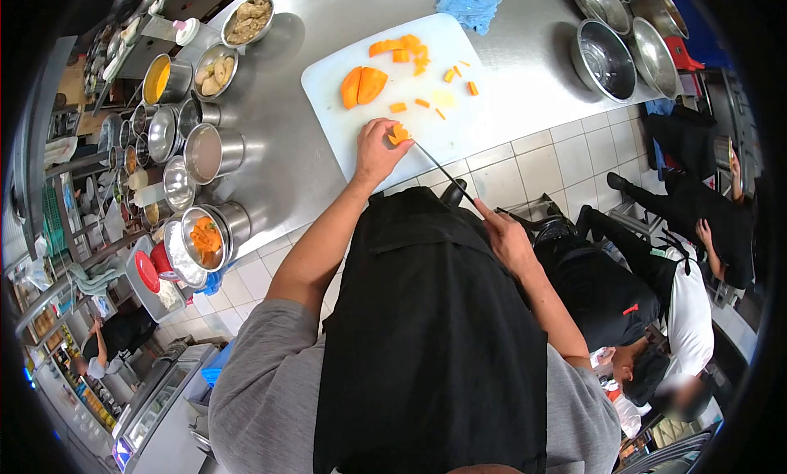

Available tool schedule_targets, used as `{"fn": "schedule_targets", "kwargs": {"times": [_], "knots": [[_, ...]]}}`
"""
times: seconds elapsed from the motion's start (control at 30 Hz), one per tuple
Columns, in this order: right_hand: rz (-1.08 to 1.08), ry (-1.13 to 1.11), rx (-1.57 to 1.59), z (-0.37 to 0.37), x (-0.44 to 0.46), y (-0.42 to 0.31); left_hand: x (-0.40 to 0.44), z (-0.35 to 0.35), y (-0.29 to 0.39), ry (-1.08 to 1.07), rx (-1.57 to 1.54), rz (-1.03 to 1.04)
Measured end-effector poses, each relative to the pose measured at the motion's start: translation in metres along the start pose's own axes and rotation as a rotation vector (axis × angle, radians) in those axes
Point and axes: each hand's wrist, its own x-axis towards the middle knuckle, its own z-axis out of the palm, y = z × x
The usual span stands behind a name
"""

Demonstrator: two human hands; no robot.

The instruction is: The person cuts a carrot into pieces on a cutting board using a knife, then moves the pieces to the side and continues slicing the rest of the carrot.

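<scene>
My left hand [379, 153] is closed around a small orange vegetable piece [399, 135], which looks like carrot, at the near edge of a white cutting board [332, 77]. My right hand [506, 240] grips a knife [438, 164] near my apron; its blade slants up to the held piece, and its tip is close to my left fingers. On the board lie large orange chunks [362, 86], a row of cut orange pieces [401, 48] behind them, and several small scattered sticks [422, 103].
A blue cloth [469, 10] lies behind the board. Metal bowls [604, 60] stand at the right end of the steel table [525, 72]. Pots and bowls of food [213, 153] line the left side. Co-workers [607, 294] are close on my right.
</scene>
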Motion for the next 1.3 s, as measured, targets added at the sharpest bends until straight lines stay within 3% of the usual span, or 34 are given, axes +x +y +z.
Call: {"fn": "schedule_targets", "kwargs": {"times": [0.43, 0.7, 0.8, 0.87, 1.0, 1.2, 1.3], "knots": [[0.033, -0.006, -0.095, 0.0, 0.008, -0.005, 0.0, -0.001, -0.002, -0.018, 0.011, -0.009], [0.116, 0.043, 0.201, 0.0, -0.001, -0.011, -0.011, -0.019, 0.014, -0.04, -0.064, -0.006], [0.124, 0.052, 0.18, 0.001, -0.004, -0.014, -0.019, -0.019, 0.006, -0.053, -0.088, -0.026], [0.153, 0.044, 0.174, -0.002, -0.004, -0.021, -0.024, -0.02, 0.003, -0.013, 0.096, 0.203], [0.192, 0.056, 0.166, 0.002, -0.004, -0.029, -0.014, -0.025, 0.025, -0.033, 0.11, 0.235], [0.111, 0.066, 0.121, 0.02, -0.002, -0.019, 0.005, -0.02, 0.003, -0.157, 0.082, 0.209], [0.178, 0.146, 0.111, 0.028, -0.003, -0.023, 0.007, -0.032, 0.006, -0.162, -0.021, 0.12]]}}
